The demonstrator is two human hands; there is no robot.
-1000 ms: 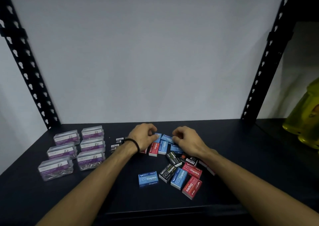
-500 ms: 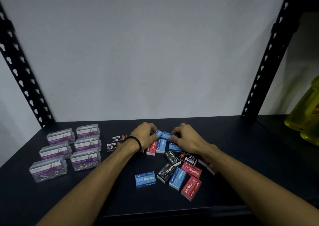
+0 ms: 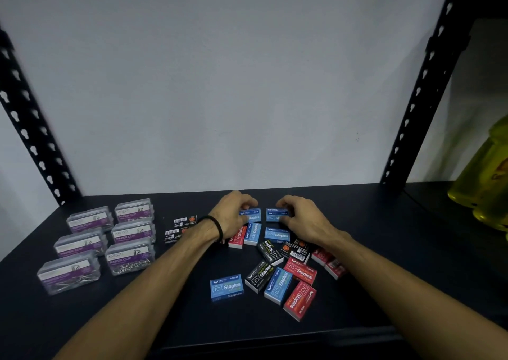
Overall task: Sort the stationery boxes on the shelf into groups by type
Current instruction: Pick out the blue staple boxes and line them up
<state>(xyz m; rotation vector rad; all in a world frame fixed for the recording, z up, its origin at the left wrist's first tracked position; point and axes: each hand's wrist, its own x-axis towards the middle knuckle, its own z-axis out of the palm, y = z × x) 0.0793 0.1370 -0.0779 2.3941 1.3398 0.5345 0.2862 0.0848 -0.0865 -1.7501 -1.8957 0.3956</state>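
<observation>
A blue staples box point(image 3: 251, 215) is pinched by the left hand point(image 3: 229, 216), and a second blue box point(image 3: 276, 214) at its 3 o'clock is pinched by the right hand point(image 3: 305, 219); each grip is curled. At 6 o'clock a mixed pile (red, black, blue) point(image 3: 277, 266) is spread on the shelf point(image 3: 384, 263). At 9 o'clock, six paper clip cases point(image 3: 104, 238) are grouped.

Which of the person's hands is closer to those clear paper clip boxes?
Left. The left hand grips a blue staples box just right of the paper clip boxes; the right hand is farther right.
</observation>
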